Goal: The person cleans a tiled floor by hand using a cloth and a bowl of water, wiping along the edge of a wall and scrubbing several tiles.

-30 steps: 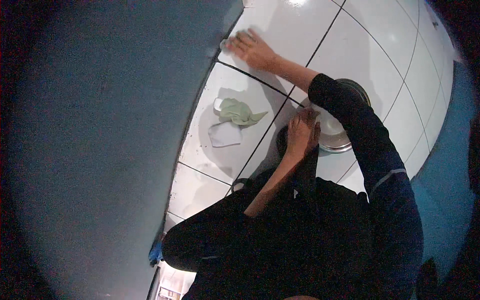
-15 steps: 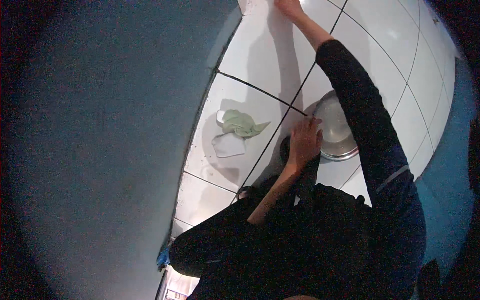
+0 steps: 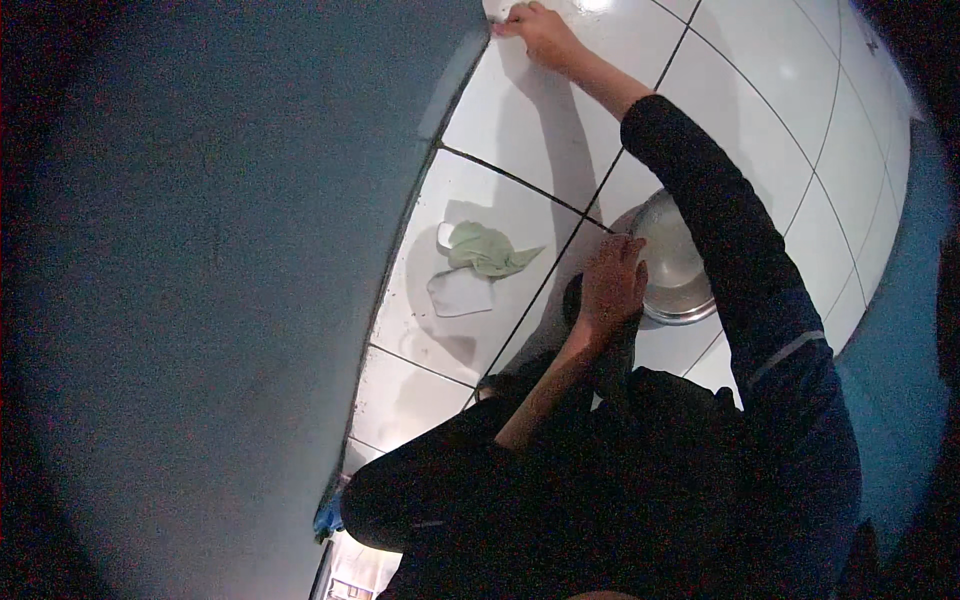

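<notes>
My right hand [image 3: 535, 32] reaches to the top of the view, fingers bent at the edge between white tiles [image 3: 510, 120] and the blue-grey wall; a small pale, pinkish thing at its fingertips is too unclear to name. My left hand [image 3: 612, 280] rests on my dark-clothed leg, fingers loosely spread beside the rim of a round steel bowl [image 3: 665, 270], which my right sleeve partly hides. Left of the bowl lie a pale green crumpled cloth [image 3: 485, 250] and a white folded cloth or pad [image 3: 460, 293] on the floor.
A blue-grey wall [image 3: 220, 280] runs along the left of the tiled floor. A blue surface [image 3: 900, 300] borders the tiles at the right. A small blue bundle [image 3: 328, 515] lies by the wall behind my knee, near a lit gap at the bottom.
My right hand has moved up along the wall edge from beside the cloths to the top, then slightly left, its fingers now bent in. My left hand has barely moved.
</notes>
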Action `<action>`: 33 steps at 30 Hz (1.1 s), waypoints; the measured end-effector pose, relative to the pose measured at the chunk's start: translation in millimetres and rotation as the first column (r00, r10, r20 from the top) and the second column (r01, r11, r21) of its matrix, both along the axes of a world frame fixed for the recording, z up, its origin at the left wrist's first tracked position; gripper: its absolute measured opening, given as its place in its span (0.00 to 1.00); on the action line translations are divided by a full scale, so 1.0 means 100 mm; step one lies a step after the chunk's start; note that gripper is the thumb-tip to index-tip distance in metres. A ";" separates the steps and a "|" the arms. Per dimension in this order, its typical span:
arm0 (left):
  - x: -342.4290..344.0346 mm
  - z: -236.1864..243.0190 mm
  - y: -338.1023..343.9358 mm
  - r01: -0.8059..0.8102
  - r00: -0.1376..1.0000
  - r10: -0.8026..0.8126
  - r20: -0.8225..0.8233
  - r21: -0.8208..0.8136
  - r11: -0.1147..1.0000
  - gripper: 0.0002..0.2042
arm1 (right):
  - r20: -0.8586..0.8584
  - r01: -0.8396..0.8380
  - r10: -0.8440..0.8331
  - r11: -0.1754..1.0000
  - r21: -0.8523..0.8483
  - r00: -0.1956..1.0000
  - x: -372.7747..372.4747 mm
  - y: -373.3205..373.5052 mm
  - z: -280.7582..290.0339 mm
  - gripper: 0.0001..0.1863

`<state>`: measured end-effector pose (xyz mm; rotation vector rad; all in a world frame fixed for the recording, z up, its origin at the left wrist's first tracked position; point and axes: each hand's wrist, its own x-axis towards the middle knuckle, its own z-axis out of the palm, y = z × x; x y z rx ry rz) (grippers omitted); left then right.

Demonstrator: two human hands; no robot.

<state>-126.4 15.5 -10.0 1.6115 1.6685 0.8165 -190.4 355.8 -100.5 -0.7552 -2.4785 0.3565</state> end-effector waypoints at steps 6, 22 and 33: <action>-0.06 0.21 0.05 0.038 0.997 -0.059 -0.057 -0.316 0.948 0.17 | 0.282 0.030 -0.025 0.999 -0.015 0.959 0.17 -0.76 0.18 0.24; -0.01 -0.03 -0.14 0.084 0.996 -0.084 0.012 -0.037 0.996 0.19 | 0.362 0.430 -0.433 0.898 0.093 0.826 -0.14 -0.31 0.02 0.14; -0.06 0.02 -0.01 0.251 0.962 -0.271 -0.030 -0.290 0.923 0.17 | 0.152 -0.060 0.056 0.998 0.024 0.987 -0.36 -1.74 0.04 0.13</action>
